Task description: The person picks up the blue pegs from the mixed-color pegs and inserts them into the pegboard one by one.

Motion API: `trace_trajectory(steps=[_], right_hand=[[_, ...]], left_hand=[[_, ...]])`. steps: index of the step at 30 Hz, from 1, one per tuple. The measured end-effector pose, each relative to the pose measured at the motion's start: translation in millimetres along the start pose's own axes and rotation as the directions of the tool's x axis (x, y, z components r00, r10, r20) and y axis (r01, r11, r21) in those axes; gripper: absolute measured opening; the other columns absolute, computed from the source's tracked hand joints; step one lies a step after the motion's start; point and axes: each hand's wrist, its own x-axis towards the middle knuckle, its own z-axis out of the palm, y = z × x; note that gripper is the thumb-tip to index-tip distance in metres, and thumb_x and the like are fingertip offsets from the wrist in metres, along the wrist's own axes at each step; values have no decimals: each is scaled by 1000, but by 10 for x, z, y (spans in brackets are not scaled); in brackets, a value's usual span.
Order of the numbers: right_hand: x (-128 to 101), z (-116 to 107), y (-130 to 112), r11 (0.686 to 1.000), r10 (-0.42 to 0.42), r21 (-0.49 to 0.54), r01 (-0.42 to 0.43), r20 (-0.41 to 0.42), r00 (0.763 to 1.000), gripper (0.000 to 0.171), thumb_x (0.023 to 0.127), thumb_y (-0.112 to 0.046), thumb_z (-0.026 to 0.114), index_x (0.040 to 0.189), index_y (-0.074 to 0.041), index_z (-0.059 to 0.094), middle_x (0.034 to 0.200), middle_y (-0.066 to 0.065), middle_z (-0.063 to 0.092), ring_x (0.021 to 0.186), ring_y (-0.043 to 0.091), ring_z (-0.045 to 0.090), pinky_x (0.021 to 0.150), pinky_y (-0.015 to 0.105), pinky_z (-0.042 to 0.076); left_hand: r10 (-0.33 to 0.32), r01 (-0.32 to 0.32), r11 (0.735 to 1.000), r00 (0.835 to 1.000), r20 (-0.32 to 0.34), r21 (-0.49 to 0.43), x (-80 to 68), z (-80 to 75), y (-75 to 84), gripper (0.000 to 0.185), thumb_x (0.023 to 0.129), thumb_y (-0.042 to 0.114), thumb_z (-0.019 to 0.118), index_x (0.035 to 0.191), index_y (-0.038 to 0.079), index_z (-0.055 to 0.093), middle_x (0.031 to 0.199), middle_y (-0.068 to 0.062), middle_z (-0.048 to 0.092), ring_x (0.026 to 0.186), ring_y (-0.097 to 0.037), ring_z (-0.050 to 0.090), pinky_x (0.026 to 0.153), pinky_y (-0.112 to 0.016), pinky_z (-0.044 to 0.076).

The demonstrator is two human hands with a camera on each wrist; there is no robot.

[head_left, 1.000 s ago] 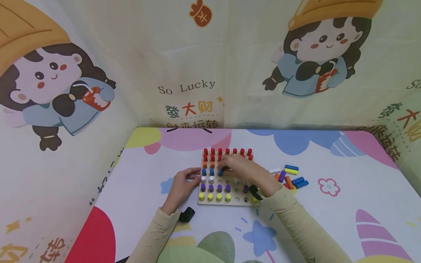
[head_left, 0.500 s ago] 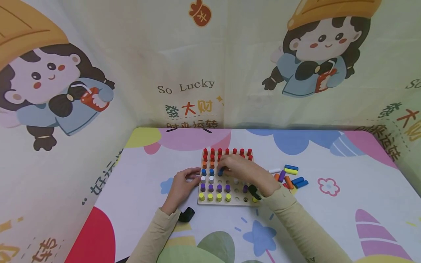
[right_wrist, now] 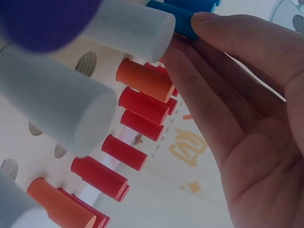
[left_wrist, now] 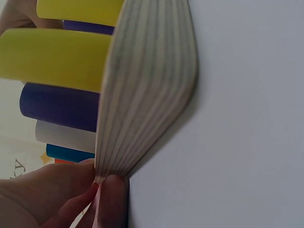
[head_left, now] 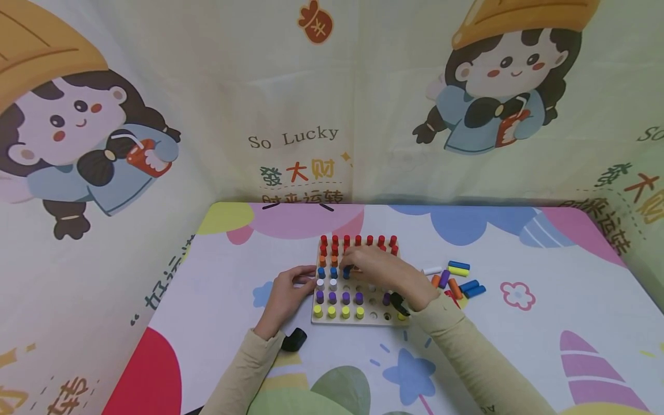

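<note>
A wooden pegboard (head_left: pixel 358 322) lies on the table, with rows of red, orange, blue, white, purple and yellow pegs. My right hand (head_left: pixel 390 271) reaches over it and pinches a blue peg (head_left: pixel 346 273), which stands upright third from the left in the blue row. In the right wrist view, thumb and fingers hold that blue peg (right_wrist: pixel 178 21) beyond a white peg (right_wrist: pixel 135 28). My left hand (head_left: pixel 287 297) grips the board's left edge. The left wrist view has the thumb on top and a finger against the striped board side (left_wrist: pixel 149 71).
Right of the board lies a loose pile with blue pegs (head_left: pixel 469 286), an orange peg (head_left: pixel 455 287), a purple peg (head_left: pixel 444 279), a yellow peg (head_left: pixel 459 271) and a white peg (head_left: pixel 432 271). A printed cloth wall (head_left: pixel 384 173) rises behind the table.
The blue peg under my right fingers was tilted a second ago and now stands upright in its row. My left hand keeps its place on the board.
</note>
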Motion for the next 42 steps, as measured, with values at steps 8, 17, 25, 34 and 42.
trace_trajectory(steps=[8, 17, 25, 34, 42], right_hand=[[-21, -20, -14, 1000, -10, -5, 10, -14, 1000, 21, 92, -10, 71, 113, -8, 73, 112, 4, 70, 104, 17, 65, 92, 33, 54], [-52, -60, -53, 1000, 25, -3, -25, -5, 1000, 24, 91, -12, 72, 115, -8, 73, 115, 4, 69, 106, 18, 66, 93, 35, 54], [-141, -115, -90, 997, 76, 19, -75, -19, 997, 30, 91, -16, 73, 120, -8, 72, 120, 5, 69, 112, 21, 64, 98, 39, 52], [-259, -116, -10, 996, 87, 11, -87, -27, 996, 28, 89, -17, 74, 116, -10, 73, 113, 5, 69, 104, 19, 65, 93, 38, 54], [-376, -126, 36, 994, 106, -10, -107, -55, 993, 29, 88, -15, 75, 117, -9, 73, 116, 5, 69, 106, 20, 66, 92, 39, 55]], left_hand=[[0, 0, 1000, 1000, -4, 8, 0, -12, -8, 31, 92, 14, 70, 123, 9, 69, 112, -6, 72, 94, -16, 69, 82, -34, 57], [2, -2, 1000, 1000, 1, 22, 2, -22, -2, 31, 92, 16, 70, 123, 10, 69, 111, -5, 73, 94, -16, 69, 84, -37, 56], [-3, 2, 1000, 1000, 5, 29, 13, -19, 0, 32, 93, 16, 69, 124, 9, 68, 114, -6, 71, 95, -16, 68, 85, -37, 56], [7, -7, 1000, 1000, -3, 20, 4, -24, 10, 32, 92, 17, 70, 124, 9, 69, 113, -5, 72, 95, -17, 68, 87, -40, 55], [6, -6, 1000, 1000, -3, 25, 8, -26, 13, 32, 92, 17, 70, 124, 10, 69, 114, -5, 72, 96, -17, 68, 87, -39, 56]])
